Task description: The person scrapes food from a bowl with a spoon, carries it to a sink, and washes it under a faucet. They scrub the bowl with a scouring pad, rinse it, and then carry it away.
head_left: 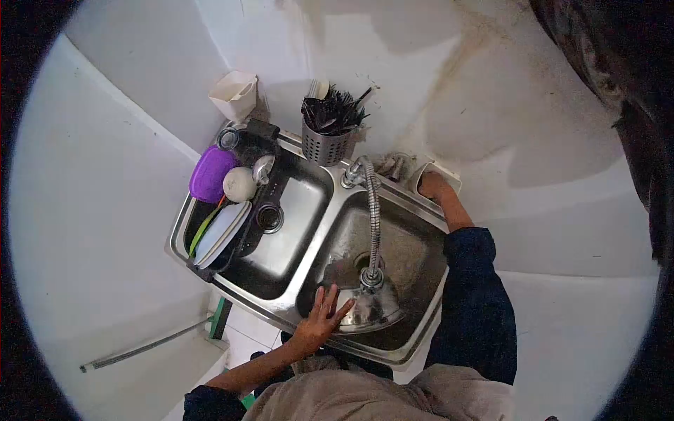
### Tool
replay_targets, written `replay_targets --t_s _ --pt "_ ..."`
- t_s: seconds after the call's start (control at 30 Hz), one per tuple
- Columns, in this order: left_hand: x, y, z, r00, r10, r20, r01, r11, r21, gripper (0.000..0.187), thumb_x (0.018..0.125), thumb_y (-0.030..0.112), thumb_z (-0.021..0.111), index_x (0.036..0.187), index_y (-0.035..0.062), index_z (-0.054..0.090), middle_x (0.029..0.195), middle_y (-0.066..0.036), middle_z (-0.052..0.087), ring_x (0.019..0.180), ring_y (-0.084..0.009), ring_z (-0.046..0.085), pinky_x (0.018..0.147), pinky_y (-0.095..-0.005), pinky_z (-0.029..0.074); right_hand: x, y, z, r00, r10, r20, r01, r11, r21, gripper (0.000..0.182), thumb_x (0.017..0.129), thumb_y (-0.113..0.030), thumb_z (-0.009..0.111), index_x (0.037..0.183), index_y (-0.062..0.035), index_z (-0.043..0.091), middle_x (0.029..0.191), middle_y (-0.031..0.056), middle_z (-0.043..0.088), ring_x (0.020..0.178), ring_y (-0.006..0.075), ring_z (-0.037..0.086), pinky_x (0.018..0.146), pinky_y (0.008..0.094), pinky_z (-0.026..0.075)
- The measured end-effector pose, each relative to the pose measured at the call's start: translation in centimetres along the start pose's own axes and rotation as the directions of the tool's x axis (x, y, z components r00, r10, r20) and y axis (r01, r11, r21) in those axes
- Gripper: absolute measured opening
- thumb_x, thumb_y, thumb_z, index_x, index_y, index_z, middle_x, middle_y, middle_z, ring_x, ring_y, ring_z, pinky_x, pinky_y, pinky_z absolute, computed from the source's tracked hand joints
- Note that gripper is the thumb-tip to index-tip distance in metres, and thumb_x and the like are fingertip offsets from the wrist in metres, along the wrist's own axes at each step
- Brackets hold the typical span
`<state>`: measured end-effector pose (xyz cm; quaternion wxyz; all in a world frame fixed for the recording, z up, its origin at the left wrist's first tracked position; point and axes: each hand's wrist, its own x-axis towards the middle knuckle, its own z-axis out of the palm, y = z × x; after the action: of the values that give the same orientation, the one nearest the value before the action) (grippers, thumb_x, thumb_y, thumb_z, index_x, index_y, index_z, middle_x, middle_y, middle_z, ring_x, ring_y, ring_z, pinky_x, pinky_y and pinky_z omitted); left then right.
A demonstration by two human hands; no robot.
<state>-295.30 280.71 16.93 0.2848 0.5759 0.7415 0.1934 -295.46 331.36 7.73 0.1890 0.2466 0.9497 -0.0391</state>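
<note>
My left hand (324, 324) is over the near edge of the right sink basin (414, 245), fingers spread. Its fingertips are at the side of a shiny, rounded metal piece of cookware (372, 316), whose exact kind I cannot make out. Above that piece hangs the spray head of a flexible faucet (374, 217). Reaching to the back right corner, my right hand (434, 186) dips into a white container (453, 178) on the sink's rim. The container hides those fingers, and whatever they touch.
Left of the basins, a dark rack holds a purple container (212, 175), a round pale bowl (239, 184) and white plates (221, 235). Behind the sink stand a perforated metal holder (325, 145) full of dark cutlery and a white tub (235, 97). White walls surround the sink.
</note>
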Motion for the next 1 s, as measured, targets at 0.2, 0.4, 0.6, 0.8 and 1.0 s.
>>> replay_targets --t_s 0.2,0.4,0.6,0.8,1.0 --pt "0.7 -0.9 -0.3 0.991 -0.115 0.064 0.109 0.99 0.085 0.089 0.075 -0.005 0.054 0.142 0.027 0.005 0.145 -0.02 -0.005 0.131 -0.0445 0.008 0.085 -0.0435 0.049 0.9 0.7 2.7 0.996 0.012 -0.085 -0.008 0.999 0.041 0.036 0.072 -0.023 0.053 0.099 0.0005 0.061 0.094 0.0212 0.062 0.088 0.0387 0.058 0.081 0.0435 0.046" --pt "0.7 -0.8 -0.8 0.994 -0.098 -0.051 0.101 0.994 0.051 0.082 0.079 -0.005 0.048 0.141 0.0269 0.006 0.146 -0.019 -0.002 0.131 -0.0454 0.009 0.085 -0.0454 0.048 -6.2 -1.5 -4.5 0.943 0.201 -0.266 -0.099 0.93 0.353 0.041 0.065 -0.008 0.055 0.106 -0.0031 0.056 0.099 0.0201 0.06 0.091 0.0369 0.057 0.082 0.043 0.044" --pt "1.3 -1.3 0.1 0.995 -0.093 -0.035 0.097 0.983 0.154 0.072 0.085 0.005 0.047 0.141 0.0268 0.008 0.146 -0.018 0.001 0.13 -0.0457 0.013 0.083 -0.0439 0.05 -11.2 -5.1 -9.3 0.898 0.2 -0.392 -0.16 0.978 0.132 0.04 0.068 -0.008 0.06 0.107 -0.0055 0.053 0.107 0.0187 0.057 0.095 0.036 0.057 0.079 0.045 0.047" --pt "1.7 -0.8 0.0 0.997 -0.082 0.01 0.081 0.991 0.106 0.071 0.084 0.008 0.049 0.141 0.0243 0.01 0.145 -0.021 0.002 0.128 -0.0474 0.018 0.08 -0.0419 0.052 -5.2 -1.6 -1.7 0.965 -0.002 -0.261 0.014 0.999 0.044 0.039 0.067 -0.007 0.059 0.106 -0.0028 0.055 0.103 0.0203 0.058 0.097 0.0357 0.056 0.083 0.0436 0.046" --pt "2.5 -1.5 0.7 0.996 -0.091 -0.015 0.092 0.991 0.099 0.076 0.08 0.003 0.051 0.142 0.0239 0.01 0.145 -0.021 0.0 0.128 -0.0486 0.016 0.078 -0.0428 0.052 -3.5 -1.9 -1.8 0.984 0.002 -0.176 0.015 0.995 0.095 0.032 0.071 -0.013 0.052 0.098 0.0035 0.058 0.089 0.0235 0.061 0.085 0.0353 0.059 0.078 0.0434 0.047"
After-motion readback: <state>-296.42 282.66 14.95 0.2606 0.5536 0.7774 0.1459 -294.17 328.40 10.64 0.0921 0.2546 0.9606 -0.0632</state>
